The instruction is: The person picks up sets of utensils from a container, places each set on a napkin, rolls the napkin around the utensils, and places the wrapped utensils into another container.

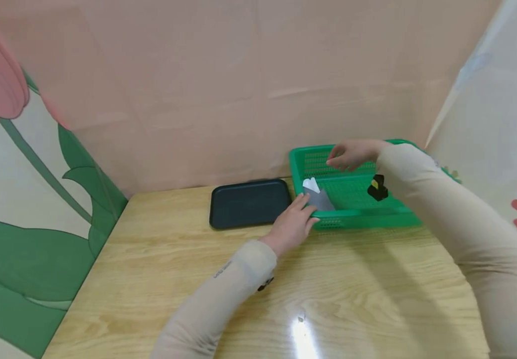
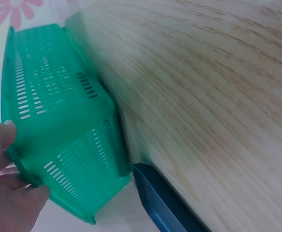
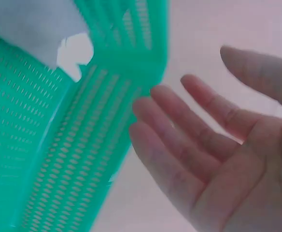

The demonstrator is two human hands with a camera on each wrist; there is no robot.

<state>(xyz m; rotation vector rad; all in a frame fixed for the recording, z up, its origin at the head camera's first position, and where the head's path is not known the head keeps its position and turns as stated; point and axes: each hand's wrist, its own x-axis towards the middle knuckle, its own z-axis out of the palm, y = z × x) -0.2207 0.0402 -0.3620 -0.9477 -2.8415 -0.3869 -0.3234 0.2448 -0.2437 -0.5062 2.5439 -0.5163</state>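
At the near left corner of a green plastic basket (image 1: 366, 219), my left hand (image 1: 291, 224) grips the rim. In the left wrist view, fingertips (image 2: 37, 193) of that hand press on the basket's outer wall (image 2: 54, 116). Just inside that corner lies a flat grey item (image 1: 318, 199) with a white, two-lobed piece (image 1: 311, 184) sticking out; its kind cannot be told. Above the basket's far side is my right hand (image 1: 352, 154), holding nothing. The right wrist view shows its fingers (image 3: 165, 150) loosely bent, apart from the basket wall.
Left of the basket, a dark shallow tray (image 1: 249, 203) lies on the wooden table (image 1: 164, 259). A pink backdrop (image 1: 186, 99) stands behind the table. A small black object (image 1: 377, 188) with a yellow patch shows by the right wrist; whether it is worn cannot be told.
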